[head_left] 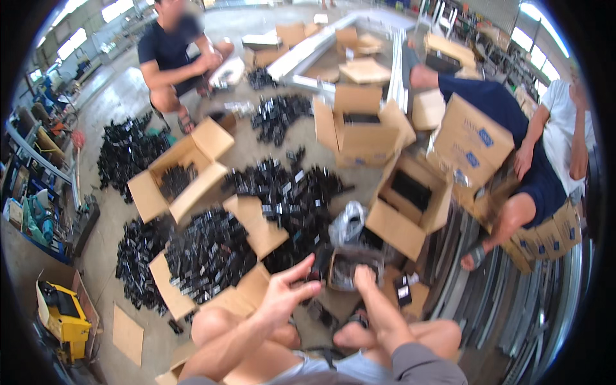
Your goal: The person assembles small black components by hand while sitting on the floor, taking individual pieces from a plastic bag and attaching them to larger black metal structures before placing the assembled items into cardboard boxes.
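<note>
My left hand [282, 296] is raised in front of my knees, thumb and index finger apart, with nothing visible between them. Just beyond its fingertips lies a black piece [317, 264], too blurred to name. My right hand [364, 277] reaches into a small open box [330, 277] lined with clear plastic and holding small dark parts. Its fingers look curled together, and whatever they grip is hidden. A bunched clear plastic bag [348, 223] sits behind that box. Heaps of small black parts [301, 192] spread ahead of my left hand.
Open cardboard boxes [410, 234] stand ahead, one at left [151, 196] with black parts inside. A carton of black parts [208, 253] lies near my left knee. Long metal profiles [468, 301] cover the right floor. One person [173, 64] crouches far left; another [558, 128] sits at right.
</note>
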A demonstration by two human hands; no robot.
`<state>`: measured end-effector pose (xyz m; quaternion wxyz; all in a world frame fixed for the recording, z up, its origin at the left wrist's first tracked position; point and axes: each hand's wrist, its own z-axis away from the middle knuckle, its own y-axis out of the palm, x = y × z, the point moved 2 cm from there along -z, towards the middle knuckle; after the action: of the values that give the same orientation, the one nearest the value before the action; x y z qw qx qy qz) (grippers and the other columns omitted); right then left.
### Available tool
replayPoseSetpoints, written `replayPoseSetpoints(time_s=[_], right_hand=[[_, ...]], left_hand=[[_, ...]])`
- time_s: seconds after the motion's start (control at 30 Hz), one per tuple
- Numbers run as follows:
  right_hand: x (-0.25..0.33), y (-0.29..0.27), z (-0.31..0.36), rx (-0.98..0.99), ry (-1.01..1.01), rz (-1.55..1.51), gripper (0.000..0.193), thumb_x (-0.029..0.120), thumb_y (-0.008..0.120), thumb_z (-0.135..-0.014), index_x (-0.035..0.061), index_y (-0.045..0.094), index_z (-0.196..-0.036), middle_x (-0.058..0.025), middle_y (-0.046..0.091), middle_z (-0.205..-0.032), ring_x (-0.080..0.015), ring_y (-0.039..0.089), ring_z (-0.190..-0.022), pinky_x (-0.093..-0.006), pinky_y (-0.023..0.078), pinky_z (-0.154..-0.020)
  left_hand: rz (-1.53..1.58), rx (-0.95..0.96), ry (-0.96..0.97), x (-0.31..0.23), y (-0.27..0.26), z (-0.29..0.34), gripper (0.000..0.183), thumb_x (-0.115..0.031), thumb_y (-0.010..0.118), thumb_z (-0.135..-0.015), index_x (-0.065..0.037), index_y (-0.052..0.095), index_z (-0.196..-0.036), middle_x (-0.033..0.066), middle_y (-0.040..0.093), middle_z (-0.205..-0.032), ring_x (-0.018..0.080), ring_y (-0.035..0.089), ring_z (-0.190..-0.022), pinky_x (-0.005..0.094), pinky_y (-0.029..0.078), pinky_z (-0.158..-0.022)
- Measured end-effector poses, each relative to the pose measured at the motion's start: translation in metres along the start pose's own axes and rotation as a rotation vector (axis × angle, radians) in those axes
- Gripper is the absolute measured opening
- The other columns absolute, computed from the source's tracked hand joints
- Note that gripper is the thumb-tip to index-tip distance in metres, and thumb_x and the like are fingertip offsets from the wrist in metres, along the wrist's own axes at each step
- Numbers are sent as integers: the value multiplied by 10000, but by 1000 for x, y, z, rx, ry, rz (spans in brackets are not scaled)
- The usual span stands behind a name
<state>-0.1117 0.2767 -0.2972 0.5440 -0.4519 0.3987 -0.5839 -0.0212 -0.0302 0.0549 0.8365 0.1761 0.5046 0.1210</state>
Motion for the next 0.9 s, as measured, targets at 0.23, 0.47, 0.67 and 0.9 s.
replayPoseSetpoints(time_s=[0.23,0.47,0.67,0.9], right_hand=[[14,-10,-5,242,149,-7,305,136,531,-973,51,777,-1134,-216,729,-1210,-371,717,-1124,-471,580,-960],[18,-31,19,20,228,-157,232,115,643,-906,32,712,-1111,-220,748,-1049,-395,711,-1090,-490,556,-969],[81,-129,67,-400,23,-937,227,95,742,-848,4,728,-1056,-153,769,-921,-257,749,-849,-382,587,-798],[166,-275,115,-150,-216,-1717,139,41,703,-977,-12,665,-1100,-87,728,-977,-164,722,-808,-274,598,-756]], left_hand=[[179,-29,17,3,-16,-7,684,14,746,-931,-115,479,-1547,64,674,-1241,159,699,-1057,291,572,-954],[169,-11,79,10,-16,-12,655,18,723,-946,-125,490,-1542,69,687,-1200,166,702,-1039,306,572,-963],[162,-8,157,5,-20,-10,667,15,719,-948,-114,474,-1555,67,693,-1149,163,696,-1038,299,561,-902],[301,-24,184,-7,-18,-1,686,26,728,-939,-106,462,-1558,67,649,-1264,164,687,-1082,285,568,-974]])
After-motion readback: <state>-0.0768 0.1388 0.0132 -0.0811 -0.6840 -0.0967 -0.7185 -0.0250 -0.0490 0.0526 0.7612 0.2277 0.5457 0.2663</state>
